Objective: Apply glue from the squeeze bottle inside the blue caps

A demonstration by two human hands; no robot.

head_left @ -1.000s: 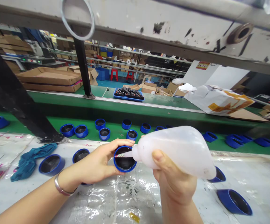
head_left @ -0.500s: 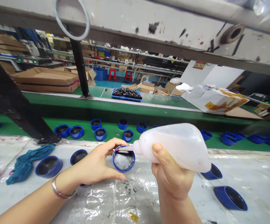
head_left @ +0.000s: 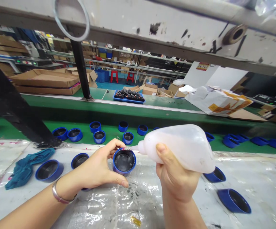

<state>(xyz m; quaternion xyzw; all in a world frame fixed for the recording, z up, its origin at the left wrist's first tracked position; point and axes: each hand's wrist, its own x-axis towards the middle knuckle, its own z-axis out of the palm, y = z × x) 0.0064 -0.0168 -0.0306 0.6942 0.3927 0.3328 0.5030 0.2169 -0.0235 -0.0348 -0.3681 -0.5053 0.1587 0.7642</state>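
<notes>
left hand [head_left: 98, 168]: holding blue cup [head_left: 124, 161], black inside | right hand [head_left: 178, 176]: gripping translucent bottle [head_left: 184, 144]

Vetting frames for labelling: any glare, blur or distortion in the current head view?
Head view: white glare streaks on the plastic sheet; apparent wide-angle stretch on the lower-right cup; back shelves soft; squeeze bottle and right hand reasonably clear.

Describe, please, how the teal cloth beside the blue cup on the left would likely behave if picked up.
The teal cloth would probably hang floppy, since it lies in soft, twisted folds. It looks thin, so it is likely light for its size. It seems unlikely to roll, being crumpled low on the plastic-covered surface.
</notes>
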